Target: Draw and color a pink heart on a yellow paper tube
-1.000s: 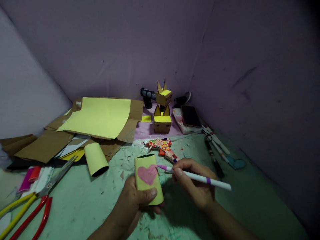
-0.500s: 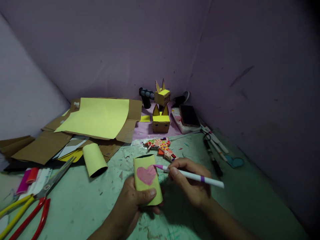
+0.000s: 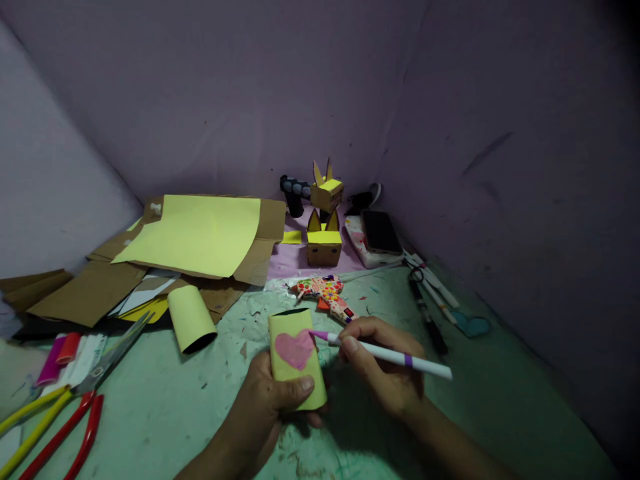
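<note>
My left hand [image 3: 273, 385] curls closed around the lower part of the yellow tube [image 3: 310, 368], thumb below its pink heart [image 3: 294, 351], I'd judge to keep the drawing steady and uncovered. Right of the tube, my right hand [image 3: 387, 373] pinches the marker [image 3: 383, 353], tip at the heart's edge. Beyond the tube, a floral glue gun [image 3: 323, 290] could crowd my knuckles; left of it lie scissors [image 3: 95, 380].

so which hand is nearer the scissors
Left. The left hand is to the right of the scissors; the right hand is farther right, beyond the left one.
</note>
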Demonstrator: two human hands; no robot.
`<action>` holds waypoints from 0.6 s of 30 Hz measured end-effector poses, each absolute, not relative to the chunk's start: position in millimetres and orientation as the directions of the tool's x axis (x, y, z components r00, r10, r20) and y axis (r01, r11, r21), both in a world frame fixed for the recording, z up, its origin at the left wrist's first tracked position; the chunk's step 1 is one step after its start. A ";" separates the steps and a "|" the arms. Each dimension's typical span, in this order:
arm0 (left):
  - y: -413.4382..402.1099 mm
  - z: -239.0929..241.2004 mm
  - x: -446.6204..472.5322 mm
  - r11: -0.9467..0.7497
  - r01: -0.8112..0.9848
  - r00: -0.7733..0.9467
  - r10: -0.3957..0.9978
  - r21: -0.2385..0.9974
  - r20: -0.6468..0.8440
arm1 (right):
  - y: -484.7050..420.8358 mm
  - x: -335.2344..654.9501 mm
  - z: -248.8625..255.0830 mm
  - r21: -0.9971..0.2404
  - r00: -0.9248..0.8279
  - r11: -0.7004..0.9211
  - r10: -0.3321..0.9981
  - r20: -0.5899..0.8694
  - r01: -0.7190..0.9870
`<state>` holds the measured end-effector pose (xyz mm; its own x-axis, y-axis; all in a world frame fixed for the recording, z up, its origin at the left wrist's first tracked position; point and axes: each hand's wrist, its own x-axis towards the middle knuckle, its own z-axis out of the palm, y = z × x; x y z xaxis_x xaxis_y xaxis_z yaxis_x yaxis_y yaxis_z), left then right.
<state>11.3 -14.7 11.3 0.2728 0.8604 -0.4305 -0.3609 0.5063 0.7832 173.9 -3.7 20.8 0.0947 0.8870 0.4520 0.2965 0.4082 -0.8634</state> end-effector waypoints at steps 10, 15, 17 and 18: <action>-14.8 11.6 11.7 0.506 -0.355 0.248 0.862 0.786 -0.443 | -5.0 172.4 21.1 -0.859 0.067 0.441 0.879 0.472 0.262; -15.3 10.7 11.8 0.490 -0.356 0.241 0.871 0.796 -0.428 | -4.5 172.0 19.8 -0.855 0.047 0.443 0.881 0.471 0.270; -15.2 10.3 11.6 0.493 -0.358 0.244 0.869 0.793 -0.430 | -4.2 171.7 19.2 -0.850 0.036 0.456 0.876 0.481 0.265; -15.1 10.1 11.5 0.495 -0.359 0.248 0.868 0.791 -0.431 | -4.3 171.6 19.2 -0.849 0.028 0.460 0.875 0.483 0.259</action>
<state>11.5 -15.1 10.1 0.2484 0.8676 -0.4307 -0.3588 0.4954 0.7911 171.6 -4.3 19.2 0.0282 0.8754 0.4825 0.2593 0.4598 -0.8493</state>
